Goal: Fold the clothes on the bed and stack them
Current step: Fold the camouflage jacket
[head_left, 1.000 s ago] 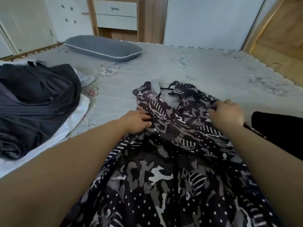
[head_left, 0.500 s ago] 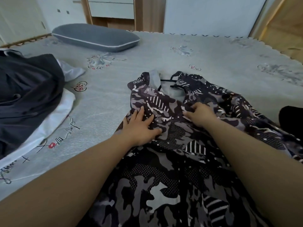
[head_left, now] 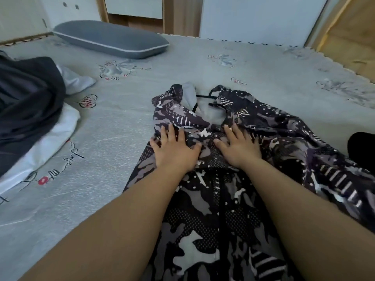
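A camouflage-patterned hooded jacket [head_left: 215, 209] in black, grey and white lies spread on the grey bed [head_left: 125, 126], its grey-lined hood and black drawstrings at the far end. My left hand [head_left: 174, 151] rests flat on the jacket's upper chest, fingers spread. My right hand [head_left: 237, 147] lies flat beside it, palm down on the cloth. Neither hand grips the fabric. A dark grey garment [head_left: 26, 104] sits heaped on a white one [head_left: 46, 142] at the left.
A grey pillow [head_left: 111, 39] lies at the head of the bed. A black item [head_left: 363, 149] shows at the right edge. Wooden drawers and white walls stand behind the bed; a wooden floor [head_left: 349, 43] runs along the right side.
My right hand moved from the jacket's right shoulder to its centre, and both hands opened flat on the chest. The view shifted lower and closer.
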